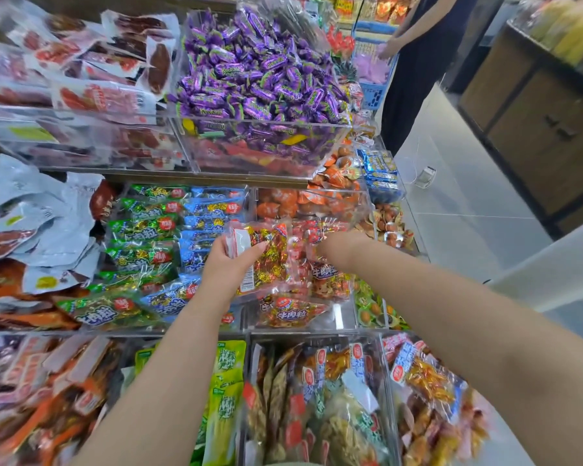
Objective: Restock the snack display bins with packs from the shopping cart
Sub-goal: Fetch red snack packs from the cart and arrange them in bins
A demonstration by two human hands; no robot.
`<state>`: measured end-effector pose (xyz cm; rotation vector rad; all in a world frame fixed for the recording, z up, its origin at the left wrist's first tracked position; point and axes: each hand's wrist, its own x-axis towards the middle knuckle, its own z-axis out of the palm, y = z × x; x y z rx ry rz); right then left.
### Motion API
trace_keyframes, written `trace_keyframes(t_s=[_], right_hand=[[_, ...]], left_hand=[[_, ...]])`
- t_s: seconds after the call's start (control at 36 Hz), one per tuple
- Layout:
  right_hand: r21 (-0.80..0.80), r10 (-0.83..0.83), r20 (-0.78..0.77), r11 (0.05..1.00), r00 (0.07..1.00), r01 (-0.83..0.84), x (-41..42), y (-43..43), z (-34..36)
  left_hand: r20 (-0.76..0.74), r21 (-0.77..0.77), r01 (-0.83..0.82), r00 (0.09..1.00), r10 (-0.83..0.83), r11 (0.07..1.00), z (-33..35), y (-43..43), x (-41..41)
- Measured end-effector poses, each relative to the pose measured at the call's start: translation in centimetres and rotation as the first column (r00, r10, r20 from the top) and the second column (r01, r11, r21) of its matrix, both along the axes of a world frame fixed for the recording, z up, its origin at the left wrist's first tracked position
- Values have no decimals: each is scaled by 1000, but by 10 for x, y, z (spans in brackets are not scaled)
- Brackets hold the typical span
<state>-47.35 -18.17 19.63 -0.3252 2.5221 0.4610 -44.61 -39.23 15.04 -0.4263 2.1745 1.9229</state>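
Grips a red snack pack (266,260) in the left hand (229,267), above the clear bin (342,316). Reaches the right hand (334,245) among packs there; cannot tell its grasp.

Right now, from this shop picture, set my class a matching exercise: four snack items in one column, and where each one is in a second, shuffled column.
Items
1. purple-wrapped candies
2. green printed snack packs
3. red-and-gold clear plastic pack
4. lime-green pouches

Places
A. gripped by the left hand
B. bottom-row bin
C. top-row clear bin
D. middle row, just left of the blue snack packs

Pairs: 1-C, 2-D, 3-A, 4-B
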Motion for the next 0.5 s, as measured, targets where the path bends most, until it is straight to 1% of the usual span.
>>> trace_keyframes(t_s=[0.06,0.11,0.19,0.25,0.36,0.5], right_hand=[[-50,-21,-32,999,999,19,-3,1,5],[-109,-48,-104,993,993,37,-9,7,18],[-160,-10,-171,987,985,-18,-17,22,41],[-152,28,-141,987,990,-50,-20,27,54],[-76,111,6,991,994,-110,-15,17,57],[-3,166,77,986,983,-166,-9,-5,3]], left_hand=[[4,5,7,1000,-7,1000,-1,-2,-1],[9,-1,12,1000,-12,1000,-3,-2,-2],[18,-18,0,1000,1,1000,-4,-2,-3],[18,-13,5,1000,-5,1000,-3,-1,-2],[20,-3,3,1000,-3,1000,0,1,-1],[18,-7,-18,1000,19,1000,3,3,-1]])
